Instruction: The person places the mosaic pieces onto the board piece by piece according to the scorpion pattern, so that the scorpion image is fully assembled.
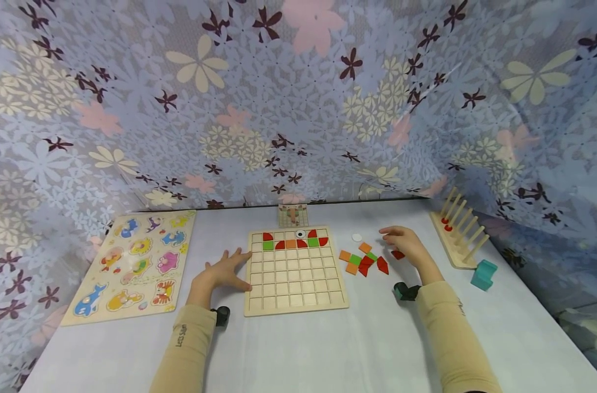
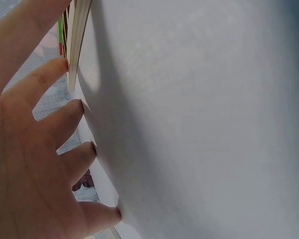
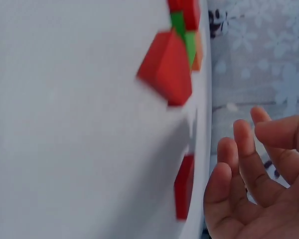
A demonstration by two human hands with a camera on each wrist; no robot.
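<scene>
Pale wood is forming a square grid board, which is lying on a white table between the person's two hands. Red, green and orange pieces are sitting in its top two rows, along with a white eye disc. The left hand is spreading its fingers wide, touching the board's left edge but gripping nothing. The right hand is hovering beside a scatter of loose pieces, its fingers bending loosely and holding nothing. One red piece is lying near those fingers, and a plain white disc is lying behind the scatter. Just beyond the board, a small picture card is resting. An animal puzzle is lying at the left, while a peg stand is carrying red beads at the right, with a teal block sitting just beside it
</scene>
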